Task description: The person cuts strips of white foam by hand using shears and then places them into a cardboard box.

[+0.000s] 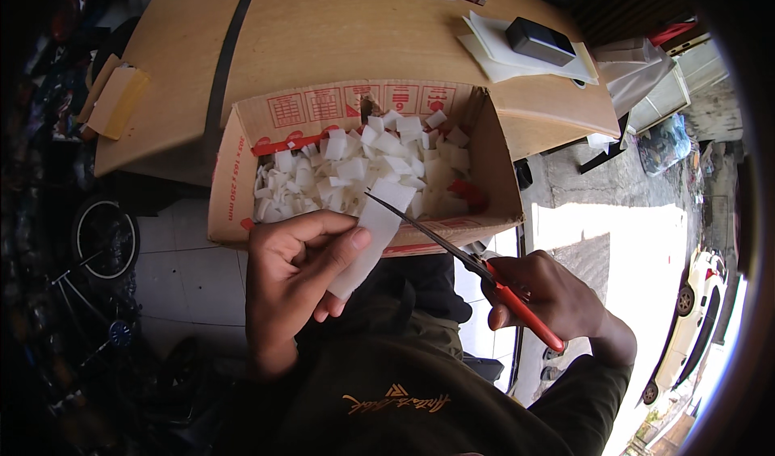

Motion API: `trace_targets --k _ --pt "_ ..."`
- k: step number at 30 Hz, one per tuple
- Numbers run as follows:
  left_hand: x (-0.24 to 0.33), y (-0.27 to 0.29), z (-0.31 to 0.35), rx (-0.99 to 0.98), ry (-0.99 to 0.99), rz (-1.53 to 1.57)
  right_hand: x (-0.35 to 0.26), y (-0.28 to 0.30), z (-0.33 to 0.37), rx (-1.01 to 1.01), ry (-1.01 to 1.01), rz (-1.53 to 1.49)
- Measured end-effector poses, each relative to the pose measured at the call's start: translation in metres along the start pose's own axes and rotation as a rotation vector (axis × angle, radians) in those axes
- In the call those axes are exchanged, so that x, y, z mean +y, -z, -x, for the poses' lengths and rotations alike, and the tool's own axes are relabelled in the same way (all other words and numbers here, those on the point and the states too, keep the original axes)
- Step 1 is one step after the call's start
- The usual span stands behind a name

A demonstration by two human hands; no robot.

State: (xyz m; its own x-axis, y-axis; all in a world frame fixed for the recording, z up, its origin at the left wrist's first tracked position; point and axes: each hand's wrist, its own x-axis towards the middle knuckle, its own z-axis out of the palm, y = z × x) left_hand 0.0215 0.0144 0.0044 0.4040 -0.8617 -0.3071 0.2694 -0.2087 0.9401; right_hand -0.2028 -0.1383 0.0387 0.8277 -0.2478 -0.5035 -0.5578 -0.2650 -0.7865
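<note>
My left hand (300,266) pinches a strip of white foam (378,228) between thumb and fingers, its free end tilted up over the near edge of a cardboard box (502,161). In my right hand (549,294) is a pair of scissors (517,307) with red handles and dark blades. The blades point up and left and lie across the strip near its upper end; whether they bite into it I cannot tell. Many small cut white foam pieces (351,168) fill the box below the strip.
The box stands at the near edge of a wooden table (339,36). On the table's right a dark grey box-shaped object (539,41) rests on white sheets (488,56). A small open carton (117,101) lies at the left edge. A bicycle wheel (105,238) shows beyond, lower left.
</note>
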Motion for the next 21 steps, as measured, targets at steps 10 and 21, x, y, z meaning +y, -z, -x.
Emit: trace_targets --k 10,21 --pt "0.01 0.012 -0.006 -0.047 0.042 -0.132 -0.012 0.01 -0.005 -0.006 0.003 0.162" --pt "0.013 0.015 -0.017 0.026 -0.034 -0.105 0.004 0.009 -0.005 0.046 -0.011 0.062"
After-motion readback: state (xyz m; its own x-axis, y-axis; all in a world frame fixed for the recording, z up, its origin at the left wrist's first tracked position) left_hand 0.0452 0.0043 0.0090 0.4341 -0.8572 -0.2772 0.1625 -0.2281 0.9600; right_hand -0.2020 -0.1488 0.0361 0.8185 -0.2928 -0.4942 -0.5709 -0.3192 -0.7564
